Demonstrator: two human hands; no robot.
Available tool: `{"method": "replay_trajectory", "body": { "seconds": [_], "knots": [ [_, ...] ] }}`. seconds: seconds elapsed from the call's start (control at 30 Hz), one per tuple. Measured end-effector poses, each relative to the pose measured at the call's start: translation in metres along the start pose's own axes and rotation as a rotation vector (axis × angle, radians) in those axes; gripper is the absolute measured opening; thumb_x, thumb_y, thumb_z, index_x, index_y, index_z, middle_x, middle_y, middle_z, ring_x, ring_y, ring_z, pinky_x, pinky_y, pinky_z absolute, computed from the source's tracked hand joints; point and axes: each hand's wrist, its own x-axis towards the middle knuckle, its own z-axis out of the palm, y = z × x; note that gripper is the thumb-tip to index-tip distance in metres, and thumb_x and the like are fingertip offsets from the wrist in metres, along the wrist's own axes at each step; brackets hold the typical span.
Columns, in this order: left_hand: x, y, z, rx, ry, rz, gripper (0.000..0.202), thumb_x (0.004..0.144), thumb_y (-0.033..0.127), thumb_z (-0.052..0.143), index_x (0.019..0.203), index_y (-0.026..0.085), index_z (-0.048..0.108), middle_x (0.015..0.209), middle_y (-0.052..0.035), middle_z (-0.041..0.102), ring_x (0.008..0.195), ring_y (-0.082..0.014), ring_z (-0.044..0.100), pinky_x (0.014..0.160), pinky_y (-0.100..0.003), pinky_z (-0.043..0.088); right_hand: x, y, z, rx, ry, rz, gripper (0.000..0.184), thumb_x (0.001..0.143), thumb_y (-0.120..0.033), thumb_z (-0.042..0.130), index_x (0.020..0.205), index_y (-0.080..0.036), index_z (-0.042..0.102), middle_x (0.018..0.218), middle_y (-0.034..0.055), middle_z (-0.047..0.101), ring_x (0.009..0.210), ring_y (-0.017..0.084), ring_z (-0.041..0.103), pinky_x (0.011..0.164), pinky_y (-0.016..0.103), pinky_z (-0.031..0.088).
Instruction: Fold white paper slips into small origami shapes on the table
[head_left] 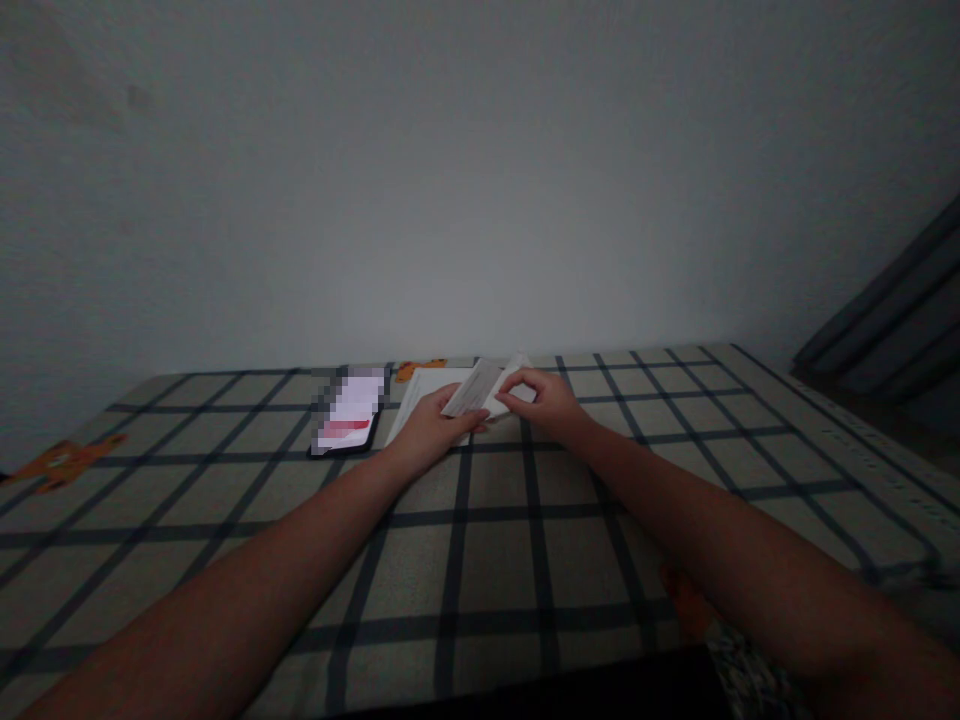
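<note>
My left hand (431, 430) is closed on a pale printed slip (472, 388), thumb on its near edge. The slip tilts up toward the far right. Beside it, my right hand (546, 400) makes a pinch at a thin white wrapper (514, 378), whose crumpled tip shows behind the fingers. Whether the slip and the wrapper are joined cannot be made out. White paper sheets (409, 400) lie flat under and behind my left hand. Left of them rests a dark-edged phone (349, 412), its lit screen partly pixelated.
A checked cloth (495, 570) covers the surface, with orange animal figures (67, 462) on it. A plain pale wall (480, 200) stands at the far edge. Dark folded fabric (892, 285) hangs at the right.
</note>
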Motion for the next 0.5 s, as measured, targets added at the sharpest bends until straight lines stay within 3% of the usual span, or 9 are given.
{"method": "replay_trajectory", "body": {
  "seconds": [0.33, 0.43, 0.5],
  "knots": [
    [-0.0004, -0.0047, -0.0022, 0.169, 0.071, -0.042, 0.030, 0.066, 0.037, 0.064, 0.087, 0.016, 0.066, 0.078, -0.0068, 0.066, 0.069, -0.0205, 0.059, 0.060, -0.028, 0.044, -0.0034, -0.0055, 0.0019, 0.061, -0.017, -0.034, 0.023, 0.072, -0.030, 0.059, 0.091, -0.019, 0.056, 0.094, 0.0031, 0.060, 0.091, 0.017, 0.056, 0.084, 0.032, 0.042],
    [-0.0006, -0.0089, -0.0018, 0.102, 0.078, -0.080, 0.034, 0.066, 0.039, 0.064, 0.090, 0.015, 0.065, 0.077, -0.0076, 0.066, 0.068, -0.0208, 0.060, 0.060, -0.029, 0.046, -0.0046, -0.0054, 0.0043, 0.145, -0.014, 0.021, 0.035, 0.072, -0.031, 0.060, 0.103, -0.021, 0.052, 0.098, 0.0044, 0.060, 0.093, 0.018, 0.056, 0.083, 0.034, 0.044],
    [-0.0007, -0.0098, -0.0001, -0.003, 0.111, -0.080, 0.037, 0.066, 0.037, 0.065, 0.096, 0.015, 0.064, 0.085, -0.0089, 0.067, 0.074, -0.0215, 0.061, 0.065, -0.031, 0.047, -0.0040, -0.0037, 0.0072, 0.242, 0.006, 0.109, 0.050, 0.071, -0.034, 0.061, 0.117, -0.023, 0.043, 0.095, 0.0049, 0.061, 0.084, 0.018, 0.059, 0.074, 0.032, 0.048]
  ]
}}
